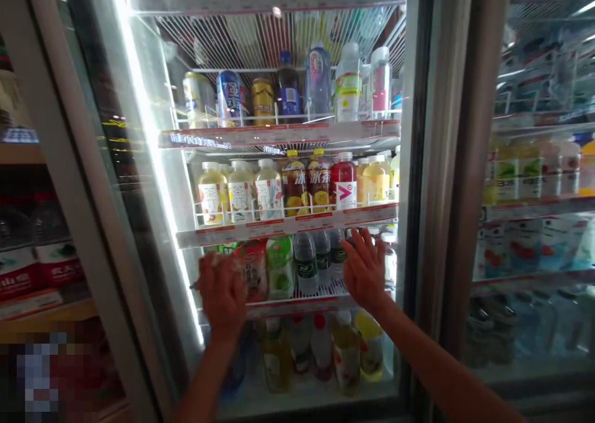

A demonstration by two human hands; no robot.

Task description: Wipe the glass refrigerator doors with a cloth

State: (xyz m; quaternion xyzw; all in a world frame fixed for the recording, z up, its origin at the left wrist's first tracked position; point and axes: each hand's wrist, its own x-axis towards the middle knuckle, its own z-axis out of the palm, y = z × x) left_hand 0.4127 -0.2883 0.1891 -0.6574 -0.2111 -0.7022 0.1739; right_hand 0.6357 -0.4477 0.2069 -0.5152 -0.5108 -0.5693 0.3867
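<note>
Red pouch (255, 269) sits at 7 o'clock on the shelf (320, 304), clear bottles (307, 267) at 6. Left hand (222, 293) looks close by the pouch, farther out at 7-ish, grip curled, can't tell if it's got anything. Right hand (365, 271) is around 5, grip loosely spread. Dark blue-capped bottle (289, 91) up at 12.

This is a shop, with label strips (288, 226) fronting rows of bottled drinks (296, 184).

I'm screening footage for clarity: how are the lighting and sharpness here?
All in the head view: a light strip glares white left of centre; the bottom bottles look dim and soft; the left hand seems blurrier than the right hand.
</note>
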